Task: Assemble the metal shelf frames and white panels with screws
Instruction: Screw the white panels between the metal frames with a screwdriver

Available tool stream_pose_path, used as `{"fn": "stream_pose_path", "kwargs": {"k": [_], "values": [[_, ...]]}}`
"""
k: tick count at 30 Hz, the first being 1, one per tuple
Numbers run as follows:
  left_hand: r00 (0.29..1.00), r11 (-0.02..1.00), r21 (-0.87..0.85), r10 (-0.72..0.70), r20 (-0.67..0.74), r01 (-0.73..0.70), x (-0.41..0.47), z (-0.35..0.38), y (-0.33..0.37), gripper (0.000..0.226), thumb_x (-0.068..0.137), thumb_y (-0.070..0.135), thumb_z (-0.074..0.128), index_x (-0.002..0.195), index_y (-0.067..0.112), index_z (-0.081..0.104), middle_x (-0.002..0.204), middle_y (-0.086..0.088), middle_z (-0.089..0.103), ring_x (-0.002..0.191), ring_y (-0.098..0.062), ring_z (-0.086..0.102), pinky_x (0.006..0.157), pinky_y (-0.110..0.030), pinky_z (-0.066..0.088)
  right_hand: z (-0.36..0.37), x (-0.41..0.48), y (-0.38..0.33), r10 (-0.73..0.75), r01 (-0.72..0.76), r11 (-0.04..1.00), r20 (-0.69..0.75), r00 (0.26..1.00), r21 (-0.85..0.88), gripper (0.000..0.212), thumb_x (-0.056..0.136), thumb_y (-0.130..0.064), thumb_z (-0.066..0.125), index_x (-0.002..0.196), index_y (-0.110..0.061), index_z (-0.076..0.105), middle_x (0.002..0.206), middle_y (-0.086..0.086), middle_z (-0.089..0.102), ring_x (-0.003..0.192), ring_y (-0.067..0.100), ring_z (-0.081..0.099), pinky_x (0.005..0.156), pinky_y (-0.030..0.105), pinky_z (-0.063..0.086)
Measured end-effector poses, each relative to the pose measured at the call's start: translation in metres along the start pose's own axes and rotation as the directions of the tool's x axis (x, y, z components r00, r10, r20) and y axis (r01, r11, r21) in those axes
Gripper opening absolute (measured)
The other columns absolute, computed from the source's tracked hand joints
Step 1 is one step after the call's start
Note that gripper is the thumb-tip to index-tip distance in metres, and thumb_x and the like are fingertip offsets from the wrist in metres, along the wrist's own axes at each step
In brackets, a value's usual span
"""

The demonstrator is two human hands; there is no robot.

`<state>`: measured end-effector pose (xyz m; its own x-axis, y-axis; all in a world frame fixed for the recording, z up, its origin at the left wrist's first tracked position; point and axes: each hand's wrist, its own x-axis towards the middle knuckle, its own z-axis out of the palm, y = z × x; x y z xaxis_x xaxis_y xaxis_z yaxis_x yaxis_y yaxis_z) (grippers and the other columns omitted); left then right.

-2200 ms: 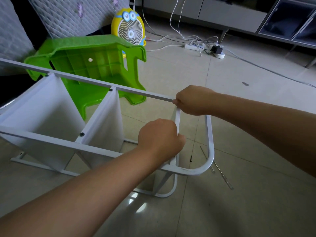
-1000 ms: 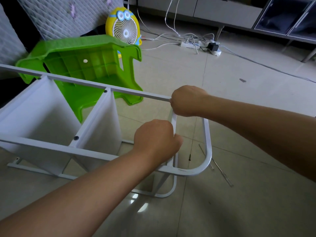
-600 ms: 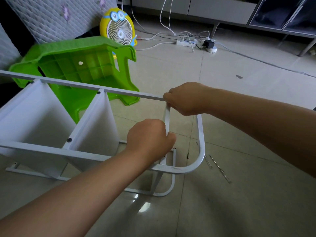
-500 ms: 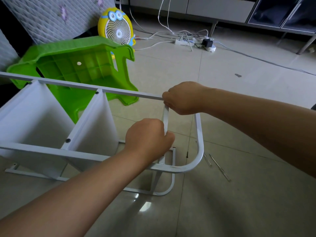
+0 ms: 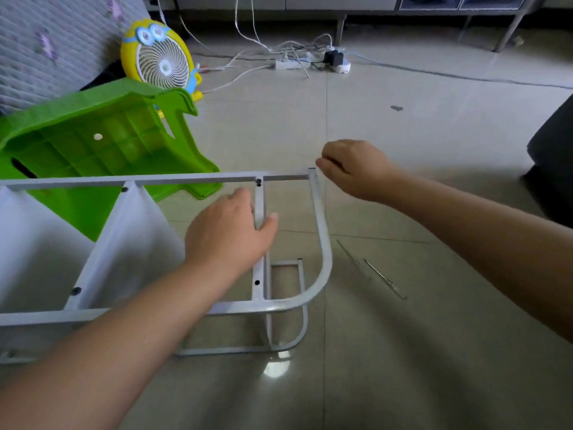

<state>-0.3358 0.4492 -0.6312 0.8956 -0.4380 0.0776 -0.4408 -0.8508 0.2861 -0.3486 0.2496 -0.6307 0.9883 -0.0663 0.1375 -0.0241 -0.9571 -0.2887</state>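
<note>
- The metal frame [image 5: 322,243] is lying on its side on the floor [image 5: 403,352]. 2 white panels [image 5: 130,243] are sitting between its rails at the left.
- Your left grip [image 5: 229,231] is wrapping its thumb and fingers around the crossbar [image 5: 259,209], near the curved end.
- Your right grip [image 5: 353,169] is hovering just beside the frame's upper corner with its fingers curling in. I cannot tell whether it is pinching a screw or nothing at all.
- With only 1 grip steadying it, the frame is probably risking a twist. The upper rail [image 5: 186,180] is running a long way to the left, and any push on the crossbar could be racking it out of square.
- The corner beside your right grip is looking like a joint between rail and curved piece. If it is not fastened yet, it could be springing apart as you are pulling.
- Black screw heads [image 5: 258,182] are showing at the crossbar ends. If they are only partly driven, leaning on the bar could be loosening them or straining the threads.
- If you are carrying a screw, letting it slip onto the glossy floor could be sending it rolling out of reach.
- 2 thin metal tools [image 5: 384,279] are lying on the floor near the curved end. Shifting the frame or your knees that way could be sliding them away or trapping them.
- The green stool [image 5: 102,141] is lying tipped just behind the upper rail, with the fan [image 5: 161,60] beyond it. Swinging the frame back could be knocking into both.
</note>
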Motion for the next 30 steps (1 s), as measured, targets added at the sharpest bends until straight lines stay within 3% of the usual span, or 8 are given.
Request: {"fn": "stream_pose_path", "kwargs": {"k": [2,4,9,13,18,23,26,30], "values": [[0.998,0.998,-0.025,-0.052,-0.020,0.051,0.013,0.004,0.009,0.036,0.090,0.036,0.049,0.111,0.007,0.048,0.112,-0.017,0.053,0.108,-0.035,0.049,0.079,-0.039,0.038,0.021,-0.020,0.038,0.234,-0.235,0.970,0.023,0.972,0.056,0.028,0.098,-0.022,0.038,0.082,-0.002,0.050,0.073,0.008,0.049,0.072,0.025,0.046,0.062,0.028,0.029],[0.994,0.993,-0.053,-0.104,-0.040,0.102,0.023,0.011,0.019,0.036,0.090,0.028,0.049,0.117,0.005,0.044,0.121,-0.018,0.047,0.113,-0.036,0.046,0.084,-0.042,0.039,0.054,-0.046,0.077,0.397,-0.399,0.917,0.147,0.906,-0.013,0.029,0.097,-0.022,0.038,0.095,0.002,0.055,0.090,0.017,0.058,0.082,0.029,0.053,0.064,0.028,0.031],[0.975,0.971,-0.116,-0.218,-0.051,0.211,0.028,0.020,0.024,0.031,0.092,0.013,0.044,0.120,0.000,0.042,0.127,-0.020,0.043,0.114,-0.037,0.044,0.085,-0.043,0.037,0.137,-0.118,0.135,0.608,-0.581,0.791,0.349,0.713,-0.191,0.030,0.094,-0.027,0.041,0.109,-0.003,0.052,0.118,0.018,0.055,0.106,0.030,0.053,0.078,0.032,0.041],[0.975,0.974,-0.093,-0.212,-0.060,0.206,0.027,0.020,0.026,0.030,0.094,0.015,0.043,0.120,-0.001,0.042,0.128,-0.020,0.043,0.115,-0.036,0.044,0.086,-0.043,0.036,0.177,-0.150,0.139,0.694,-0.658,0.713,0.381,0.611,-0.243,0.033,0.093,-0.032,0.042,0.116,-0.009,0.048,0.122,0.015,0.049,0.113,0.030,0.050,0.087,0.033,0.042],[0.975,0.975,-0.068,-0.215,-0.063,0.210,0.028,0.021,0.026,0.030,0.095,0.016,0.043,0.120,0.000,0.043,0.128,-0.018,0.043,0.114,-0.035,0.044,0.085,-0.042,0.035,0.187,-0.150,0.130,0.708,-0.636,0.705,0.353,0.611,-0.313,0.029,0.095,-0.015,0.031,0.118,-0.009,0.047,0.123,0.012,0.047,0.115,0.027,0.049,0.090,0.034,0.043],[0.975,0.976,-0.062,-0.213,-0.064,0.209,0.028,0.022,0.026,0.030,0.095,0.016,0.044,0.120,0.000,0.043,0.127,-0.018,0.044,0.114,-0.036,0.045,0.085,-0.042,0.037,0.172,-0.127,0.127,0.777,-0.782,0.605,0.326,0.538,-0.151,0.020,0.088,-0.008,0.048,0.107,-0.003,0.052,0.117,0.016,0.056,0.106,0.031,0.056,0.083,0.032,0.046],[0.974,0.974,-0.077,-0.220,-0.056,0.215,0.028,0.022,0.025,0.029,0.094,0.016,0.044,0.119,0.001,0.044,0.126,-0.018,0.044,0.113,-0.036,0.045,0.085,-0.042,0.037,0.142,-0.099,0.124,0.774,-0.792,0.609,0.188,0.605,0.040,0.019,0.088,-0.003,0.045,0.104,0.005,0.050,0.114,0.026,0.056,0.106,0.037,0.055,0.082,0.036,0.044],[0.974,0.972,-0.094,-0.221,-0.046,0.216,0.027,0.021,0.026,0.028,0.094,0.015,0.043,0.118,0.002,0.044,0.125,-0.017,0.045,0.112,-0.034,0.047,0.082,-0.040,0.038,0.090,-0.054,0.095,0.681,-0.657,0.723,-0.054,0.731,0.215,0.018,0.094,-0.008,0.042,0.101,0.005,0.052,0.105,0.026,0.058,0.099,0.038,0.055,0.071,0.033,0.038]]}}
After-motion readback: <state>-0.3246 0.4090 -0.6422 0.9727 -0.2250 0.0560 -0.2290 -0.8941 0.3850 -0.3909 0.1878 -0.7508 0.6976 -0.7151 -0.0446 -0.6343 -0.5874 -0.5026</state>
